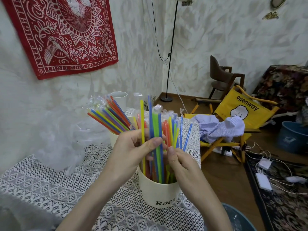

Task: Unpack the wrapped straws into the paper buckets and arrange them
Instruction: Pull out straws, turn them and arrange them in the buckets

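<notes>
A cream paper bucket [158, 194] lettered "Roes" stands near the table's front edge, full of upright unwrapped straws [155, 130] in yellow, blue, green and orange. My left hand [133, 150] grips a bunch of these straws, thumb across the front. My right hand [180, 159] pinches straws on the right side of the bunch, just above the rim. Behind it a second paper bucket [114, 139] holds wrapped straws [110, 114] leaning left, their clear wrappers sticking out on top. A third white bucket [120, 99] stands farther back.
The table carries a white lace cloth [50, 185]. Crumpled clear plastic [63, 144] lies at the left by the wall. To the right stand a yellow folding chair [233, 117] with a blue shirt, a floor lamp pole [171, 47], and blue bins [293, 139].
</notes>
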